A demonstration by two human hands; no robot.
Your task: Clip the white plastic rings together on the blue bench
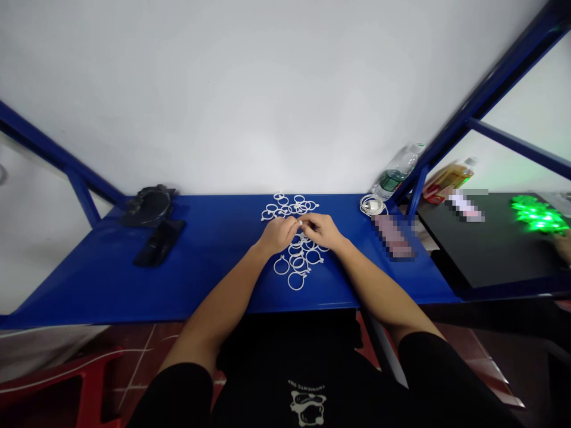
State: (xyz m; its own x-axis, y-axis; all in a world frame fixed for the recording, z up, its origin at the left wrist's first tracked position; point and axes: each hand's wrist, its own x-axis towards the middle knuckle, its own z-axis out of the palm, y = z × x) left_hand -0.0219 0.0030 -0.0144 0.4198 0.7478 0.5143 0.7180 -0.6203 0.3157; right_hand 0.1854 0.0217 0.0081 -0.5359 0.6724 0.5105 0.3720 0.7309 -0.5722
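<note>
Several small white plastic rings [292,208] lie scattered on the blue table [214,261], some behind my hands and some, like the ring [296,280], in front of them. My left hand [277,234] and my right hand [322,230] meet in the middle over the pile. Both have their fingers curled and pinched together on a small white ring piece [300,223] held between the fingertips.
A black phone [159,242] and a dark crumpled object [149,205] lie at the left. A coiled white cable [372,205] and a plastic bottle [397,170] sit at the right, by a blue frame post. Another person's hand [562,246] shows at a neighbouring black table with green lights.
</note>
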